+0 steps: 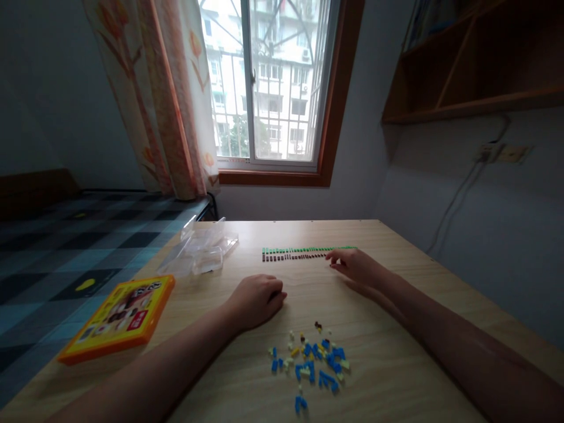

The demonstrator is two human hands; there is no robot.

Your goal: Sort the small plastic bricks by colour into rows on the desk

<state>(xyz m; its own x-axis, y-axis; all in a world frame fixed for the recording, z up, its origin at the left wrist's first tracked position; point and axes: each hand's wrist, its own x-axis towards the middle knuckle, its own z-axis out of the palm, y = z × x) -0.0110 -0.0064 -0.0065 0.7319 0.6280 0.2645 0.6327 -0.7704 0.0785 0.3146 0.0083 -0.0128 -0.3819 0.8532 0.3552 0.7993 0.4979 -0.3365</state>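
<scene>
My left hand rests on the wooden table curled into a loose fist, with nothing visible in it. My right hand lies farther out, fingers pinched together at the right end of a long row of tiny green bricks with a row of dark bricks just in front. I cannot make out whether a brick is between the fingertips. A loose pile of small blue, yellow and white bricks lies near me, between my forearms.
A yellow-orange box lies at the table's left edge. Clear plastic trays sit at the back left. A bed with a checked cover stands left of the table. Window, curtain and wall shelf are behind.
</scene>
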